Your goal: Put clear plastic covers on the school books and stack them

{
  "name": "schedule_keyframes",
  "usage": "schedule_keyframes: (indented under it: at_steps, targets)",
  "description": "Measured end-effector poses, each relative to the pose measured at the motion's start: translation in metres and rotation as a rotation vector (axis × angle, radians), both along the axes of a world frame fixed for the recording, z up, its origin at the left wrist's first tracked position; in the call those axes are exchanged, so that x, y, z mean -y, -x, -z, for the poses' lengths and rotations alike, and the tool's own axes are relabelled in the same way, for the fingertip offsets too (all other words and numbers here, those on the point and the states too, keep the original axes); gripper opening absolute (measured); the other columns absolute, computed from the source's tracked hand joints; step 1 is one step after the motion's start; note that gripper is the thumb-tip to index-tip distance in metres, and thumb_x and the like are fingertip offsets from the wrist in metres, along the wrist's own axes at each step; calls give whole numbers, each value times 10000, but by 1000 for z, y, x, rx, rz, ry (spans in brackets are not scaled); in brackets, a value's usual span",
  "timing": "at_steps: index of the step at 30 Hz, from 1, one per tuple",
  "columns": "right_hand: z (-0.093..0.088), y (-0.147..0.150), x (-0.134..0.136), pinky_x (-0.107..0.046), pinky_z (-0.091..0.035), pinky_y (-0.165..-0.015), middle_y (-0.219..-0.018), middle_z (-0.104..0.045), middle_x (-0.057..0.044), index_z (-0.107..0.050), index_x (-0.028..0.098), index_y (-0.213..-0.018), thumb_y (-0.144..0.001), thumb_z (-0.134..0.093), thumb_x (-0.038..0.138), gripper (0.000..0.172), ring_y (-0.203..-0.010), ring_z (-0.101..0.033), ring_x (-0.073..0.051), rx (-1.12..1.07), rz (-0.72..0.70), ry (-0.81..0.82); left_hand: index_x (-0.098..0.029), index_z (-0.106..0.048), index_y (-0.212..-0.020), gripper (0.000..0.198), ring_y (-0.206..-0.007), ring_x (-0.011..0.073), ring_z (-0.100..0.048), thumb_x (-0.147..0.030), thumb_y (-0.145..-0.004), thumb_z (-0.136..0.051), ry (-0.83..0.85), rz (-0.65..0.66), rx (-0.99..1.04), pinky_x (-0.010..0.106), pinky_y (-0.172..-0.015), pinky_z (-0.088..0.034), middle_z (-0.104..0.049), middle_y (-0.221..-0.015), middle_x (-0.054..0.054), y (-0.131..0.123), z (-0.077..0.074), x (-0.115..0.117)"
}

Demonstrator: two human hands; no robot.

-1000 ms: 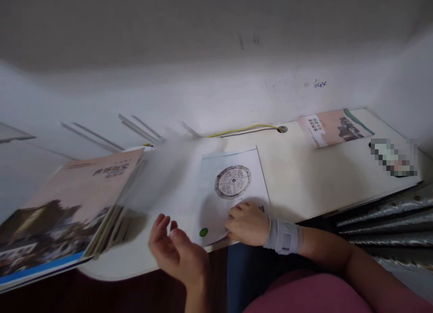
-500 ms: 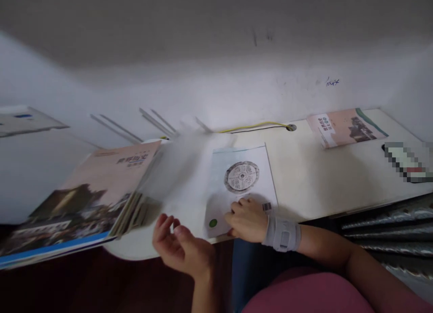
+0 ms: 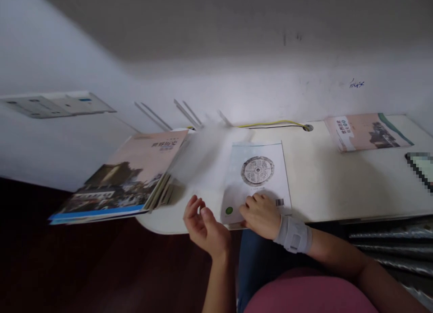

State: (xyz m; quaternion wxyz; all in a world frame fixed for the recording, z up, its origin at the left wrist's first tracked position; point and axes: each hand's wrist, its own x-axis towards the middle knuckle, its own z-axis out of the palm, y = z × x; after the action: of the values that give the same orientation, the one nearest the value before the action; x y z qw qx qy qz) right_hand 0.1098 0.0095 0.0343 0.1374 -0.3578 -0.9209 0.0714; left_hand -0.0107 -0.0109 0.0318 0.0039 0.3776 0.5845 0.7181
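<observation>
A white-backed book [image 3: 233,182] lies on the table with its back cover up, showing a round grey disc picture and a barcode. My right hand [image 3: 262,214], with a grey wrist brace, rests on its lower part, fingers curled and thumb near the bottom edge. To the left of the book, my left hand [image 3: 206,227] is raised by the table's front edge, palm turned up, fingers loosely bent and holding nothing. A stack of books [image 3: 135,168] lies farther left, its top cover pink with a building and a crowd. Between stack and book spreads a blurred translucent sheet [image 3: 199,155].
Another pink book [image 3: 365,132] lies at the table's [image 3: 331,182] back right, with a pixelated dark-edged device [image 3: 421,168] nearer the right edge. A yellow cable [image 3: 270,123] runs along the wall to a hole. A socket panel [image 3: 61,104] is on the left wall.
The camera view has shifted, so the table and everything on it appear farther right. Both hands keep nearly the same pose, the right one still at the book's lower edge.
</observation>
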Motion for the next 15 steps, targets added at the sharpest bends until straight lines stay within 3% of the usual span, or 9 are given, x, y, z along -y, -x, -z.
schedule_keyframes:
  at_steps: [6,10,15]
  targets:
    - [-1,-4,-17,-325,-409,-698,-914,-611,-54,-617,173,-896,-777,-651,396,255,-878,-545,-209,-30,-22,132,-168,-558,-1025,211,-1153,193,-507,-250,-836,-515,-13,25,25,398,-991,-405,-551,-1207,98,4,-3,4]
    - [3,-6,-12,-315,-396,-711,-867,-615,-49,-637,177,-813,-851,-546,254,126,-837,-541,-181,-47,-52,108,-164,-569,-1020,210,-1143,192,-514,-231,-823,-545,-33,41,55,395,-986,-408,-559,-1196,96,3,-3,4]
    - [15,-4,1,-291,-397,-721,-834,-585,-56,-602,156,-766,-859,-509,197,137,-839,-520,-171,-245,69,102,-172,-575,-1018,201,-1156,194,-506,-227,-827,-547,-47,69,68,394,-1000,-394,-564,-1186,86,-4,-4,3]
